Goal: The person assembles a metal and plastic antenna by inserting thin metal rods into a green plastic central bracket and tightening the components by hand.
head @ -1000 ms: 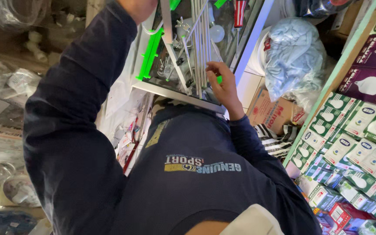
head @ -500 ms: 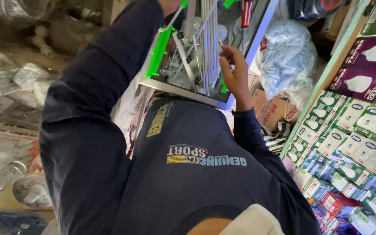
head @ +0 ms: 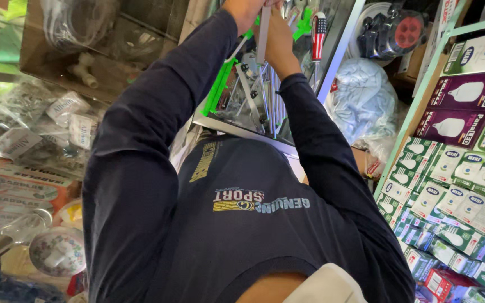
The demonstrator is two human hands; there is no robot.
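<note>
Left hand (head: 245,10) is raised at the top edge of the view, fingers closed round the upper end of a flat grey metal strip (head: 263,35); the right hand (head: 276,35) is just beside it, closed on the same strip from the other side. The strip hangs upright w/ its lower end near a bundle of thin metal rods (head: 269,98) standing in a glass display case (head: 237,126). Bright green plastic pieces (head: 218,87) lean at the case's left; a screwdriver w/ red striped handle (head: 318,36) hangs at right.

Judgement: both grips look firm, but fingertips are cropped, so exact hold is unclear. To handle it well, keep the strip vertical and lift straight, so it does not snag the rods or knock the glass.

Around: bagged hardware (head: 40,126) at left, a pale blue plastic bag (head: 363,104) at right, boxed light bulbs on a green shelf (head: 416,106) far right.
</note>
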